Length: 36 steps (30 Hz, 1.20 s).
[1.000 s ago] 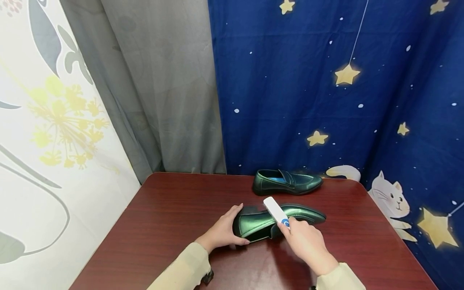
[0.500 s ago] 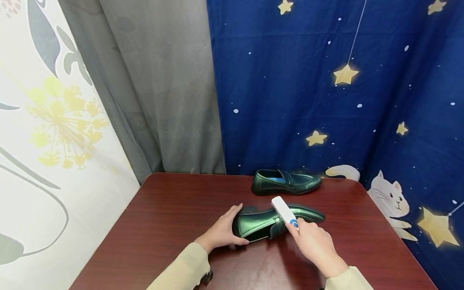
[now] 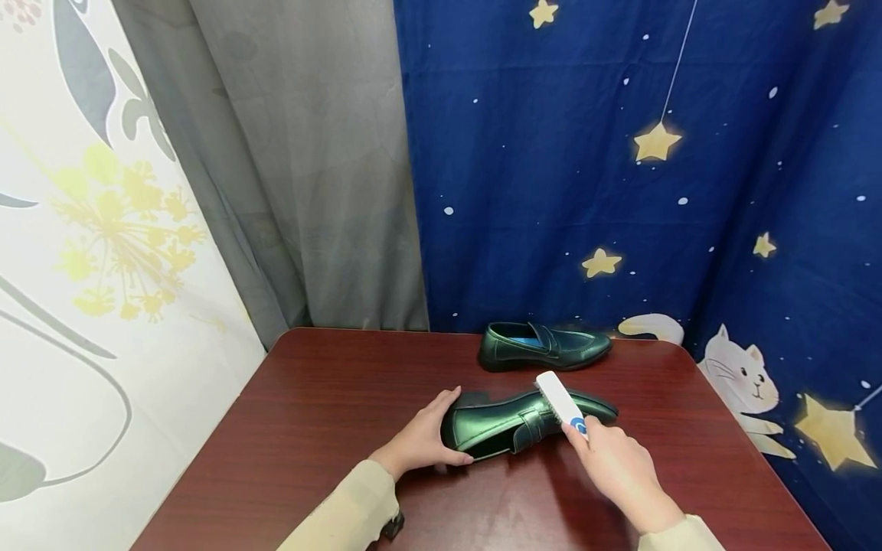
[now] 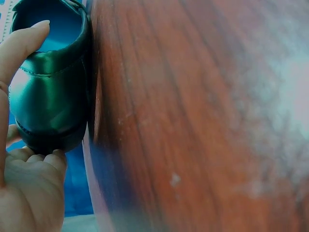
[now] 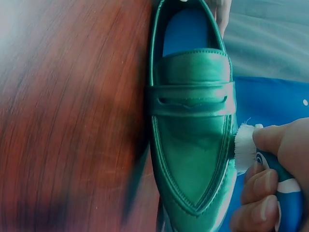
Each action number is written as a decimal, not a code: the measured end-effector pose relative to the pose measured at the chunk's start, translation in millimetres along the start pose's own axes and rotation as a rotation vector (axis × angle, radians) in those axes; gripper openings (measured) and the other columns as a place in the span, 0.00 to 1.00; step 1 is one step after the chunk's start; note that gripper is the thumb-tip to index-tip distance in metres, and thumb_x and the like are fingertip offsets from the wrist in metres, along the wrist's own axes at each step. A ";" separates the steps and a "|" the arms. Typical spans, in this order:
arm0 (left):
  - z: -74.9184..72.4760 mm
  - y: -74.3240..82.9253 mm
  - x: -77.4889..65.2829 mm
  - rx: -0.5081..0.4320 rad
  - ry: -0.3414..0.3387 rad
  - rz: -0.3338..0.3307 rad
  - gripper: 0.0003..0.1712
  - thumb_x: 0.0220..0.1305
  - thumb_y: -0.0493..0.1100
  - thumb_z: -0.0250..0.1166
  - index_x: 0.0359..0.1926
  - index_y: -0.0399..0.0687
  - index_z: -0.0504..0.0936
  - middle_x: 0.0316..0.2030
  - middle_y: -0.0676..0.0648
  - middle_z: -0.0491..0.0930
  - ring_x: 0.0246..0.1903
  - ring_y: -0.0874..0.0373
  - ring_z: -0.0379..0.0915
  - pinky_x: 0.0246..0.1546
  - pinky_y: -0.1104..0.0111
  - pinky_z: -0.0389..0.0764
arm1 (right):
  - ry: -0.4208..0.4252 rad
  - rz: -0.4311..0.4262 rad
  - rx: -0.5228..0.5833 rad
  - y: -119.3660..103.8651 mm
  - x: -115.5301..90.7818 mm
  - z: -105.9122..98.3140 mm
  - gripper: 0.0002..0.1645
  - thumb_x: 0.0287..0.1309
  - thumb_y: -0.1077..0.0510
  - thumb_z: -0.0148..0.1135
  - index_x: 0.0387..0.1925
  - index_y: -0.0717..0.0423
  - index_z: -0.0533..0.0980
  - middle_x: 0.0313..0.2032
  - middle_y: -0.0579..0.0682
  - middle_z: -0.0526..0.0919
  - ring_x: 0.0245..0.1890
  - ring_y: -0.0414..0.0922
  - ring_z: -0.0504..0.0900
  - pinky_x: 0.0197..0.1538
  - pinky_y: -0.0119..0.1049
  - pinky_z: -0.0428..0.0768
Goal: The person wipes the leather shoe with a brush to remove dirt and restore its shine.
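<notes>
A shiny dark green loafer (image 3: 485,423) lies tipped on its side, toe to the right. Around its heel my left hand (image 3: 422,438) is wrapped, the thumb at the opening in the left wrist view and the other fingers by the sole. My right hand (image 3: 618,468) grips a white and blue brush (image 3: 561,399) by its handle. In the right wrist view the white bristles (image 5: 244,147) touch the loafer's side, just forward of the strap (image 5: 193,100). The blue insole (image 5: 186,33) shows inside.
The matching loafer (image 3: 544,348) stands upright farther back on the reddish-brown table (image 3: 331,383), near its rear edge. Behind the table hang a grey curtain (image 3: 331,168) and a blue star-patterned curtain (image 3: 524,184).
My right hand has moved the brush to the right along the loafer's side, from near the opening past the strap. My left hand and both loafers stay in place.
</notes>
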<state>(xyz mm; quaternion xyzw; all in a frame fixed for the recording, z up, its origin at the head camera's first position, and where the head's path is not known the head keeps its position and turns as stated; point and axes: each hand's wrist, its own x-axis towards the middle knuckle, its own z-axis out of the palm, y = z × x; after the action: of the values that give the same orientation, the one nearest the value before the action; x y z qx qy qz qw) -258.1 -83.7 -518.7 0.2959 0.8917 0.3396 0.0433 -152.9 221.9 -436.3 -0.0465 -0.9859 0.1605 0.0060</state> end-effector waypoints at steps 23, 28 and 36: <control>0.0 1.1 0.3 0.002 0.001 0.002 0.66 0.32 0.70 0.71 0.69 0.72 0.41 0.69 0.45 0.46 0.66 0.56 0.44 0.58 0.57 0.61 | 0.003 0.049 0.011 35.7 -8.0 -6.4 0.41 0.57 0.26 0.37 0.38 0.61 0.70 0.23 0.55 0.75 0.19 0.49 0.72 0.19 0.46 0.66; -0.3 1.0 0.3 0.002 0.001 0.005 0.66 0.32 0.70 0.71 0.69 0.72 0.41 0.69 0.45 0.46 0.66 0.56 0.45 0.58 0.57 0.61 | -0.017 0.075 0.008 42.6 -9.5 -7.7 0.44 0.57 0.25 0.36 0.41 0.62 0.70 0.28 0.58 0.77 0.22 0.50 0.74 0.20 0.48 0.67; -0.8 1.0 -0.1 -0.011 -0.005 0.003 0.66 0.32 0.69 0.72 0.69 0.72 0.41 0.69 0.44 0.46 0.66 0.55 0.45 0.57 0.56 0.61 | -0.035 0.094 0.002 49.3 -12.1 -9.0 0.51 0.53 0.22 0.31 0.46 0.64 0.70 0.32 0.62 0.78 0.24 0.52 0.76 0.22 0.50 0.68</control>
<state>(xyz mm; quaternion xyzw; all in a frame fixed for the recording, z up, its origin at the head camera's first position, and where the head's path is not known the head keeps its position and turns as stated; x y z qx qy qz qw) -257.8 -83.6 -517.4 0.2979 0.8893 0.3438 0.0465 -136.1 270.1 -443.4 -0.0899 -0.9825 0.1622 -0.0188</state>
